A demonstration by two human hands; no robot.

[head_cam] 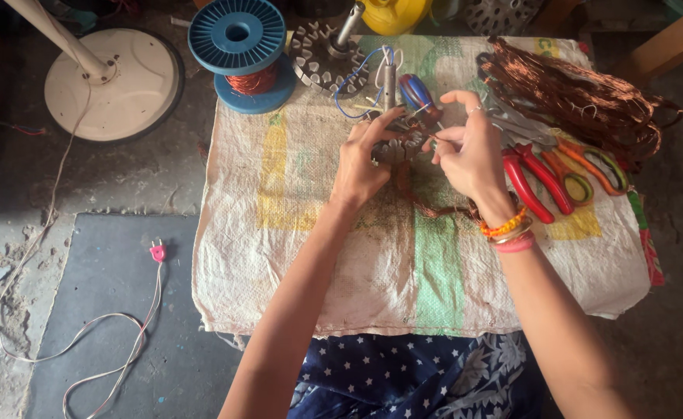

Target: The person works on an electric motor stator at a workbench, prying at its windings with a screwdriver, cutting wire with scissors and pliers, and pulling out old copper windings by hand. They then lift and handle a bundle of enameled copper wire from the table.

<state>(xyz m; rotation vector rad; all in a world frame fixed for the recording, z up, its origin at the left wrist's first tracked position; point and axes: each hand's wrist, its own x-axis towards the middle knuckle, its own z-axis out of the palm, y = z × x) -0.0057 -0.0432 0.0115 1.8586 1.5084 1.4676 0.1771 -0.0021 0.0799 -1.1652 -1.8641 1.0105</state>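
Fingers (380,124) hide most of the stator (403,146) (yellow container (392,12) cropped).

Dark toothed stator core (400,146) on sackcloth, copper-wound.

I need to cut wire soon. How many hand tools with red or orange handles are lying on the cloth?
2: red-handled pliers beside the right hand, and orange-handled scissors further right, below the copper wire tangle. Others may be hidden under the hands.

I note coarse woven sacking (318,256) covering the table, glossy red plastic plier handles (539,182) near its right edge, and shiny bare copper wire (582,93) at its far right corner.
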